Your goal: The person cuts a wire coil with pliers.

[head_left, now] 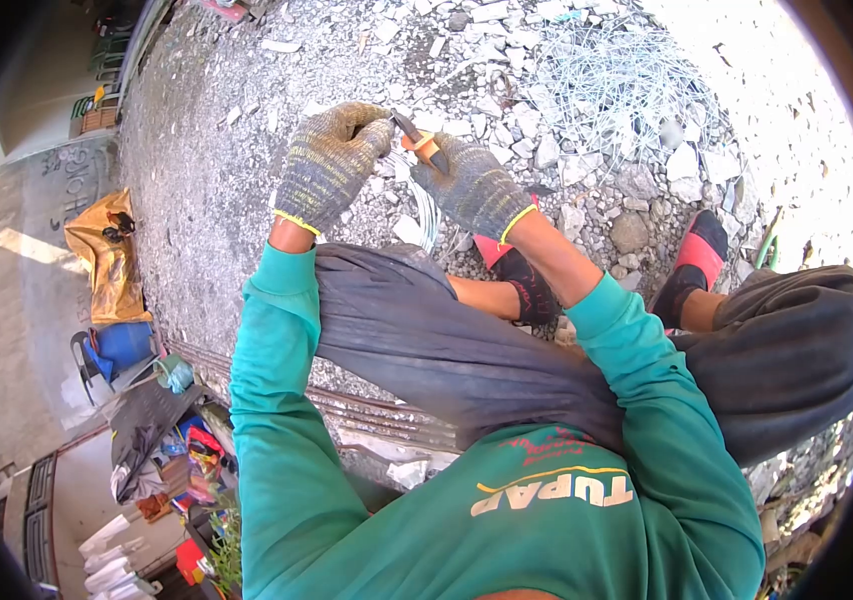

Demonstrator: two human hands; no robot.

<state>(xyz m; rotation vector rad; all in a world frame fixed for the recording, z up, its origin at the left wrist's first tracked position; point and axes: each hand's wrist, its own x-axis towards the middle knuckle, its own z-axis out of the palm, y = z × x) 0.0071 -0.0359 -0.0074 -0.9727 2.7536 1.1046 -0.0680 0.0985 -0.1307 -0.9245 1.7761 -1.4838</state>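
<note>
My right hand (477,185), in a grey knit glove with a yellow cuff edge, is closed around a small orange-and-dark hand tool (425,146). The tool's dark, narrow end points up and left, toward the other hand. My left hand (332,160), gloved the same way, has its thumb and fingers pinched together right at that tip; what they grip is too small to make out. Below the right hand hang several thin white strands (429,218). Both hands are held over gravel, in front of my bent knee.
A tangled heap of thin pale strands (627,90) lies on broken stone ahead. My feet in dark-and-red footwear (702,250) rest on the rubble (630,232). Along the left are a yellow-brown sack (102,255), a blue container (127,345) and metal bars (377,410).
</note>
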